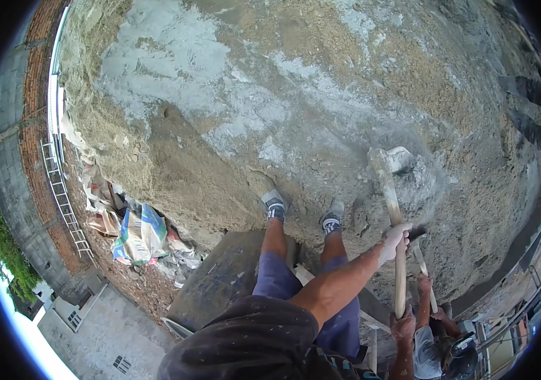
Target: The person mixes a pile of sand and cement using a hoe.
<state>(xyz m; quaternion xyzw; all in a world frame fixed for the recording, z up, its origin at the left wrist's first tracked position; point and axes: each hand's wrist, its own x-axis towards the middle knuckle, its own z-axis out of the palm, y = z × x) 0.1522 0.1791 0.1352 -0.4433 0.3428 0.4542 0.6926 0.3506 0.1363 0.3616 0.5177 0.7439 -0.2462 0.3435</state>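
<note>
A long wooden handle (pixel 399 272) runs up to a pale, powder-covered metal head (pixel 399 159), which rests in loose grey powder (pixel 419 183). My left hand (pixel 395 244) is wrapped around the middle of this handle, my arm stretched across in front of me. Lower down, near the handle's end, my right hand (pixel 402 326) is closed on it too. The sandy and grey-white mix (pixel 220 114) spreads ahead of my feet. Both of my shoes (pixel 275 206) stand at its near edge.
Close on my right, a co-worker (pixel 451 354) grips another handled tool (pixel 426 269). Another person's legs (pixel 533 117) show at the far right. Crumpled sacks (pixel 140 234), a ladder (pixel 66 199) and a brick wall (pixel 36 152) are at left; a dark board (pixel 216 282) lies behind my feet.
</note>
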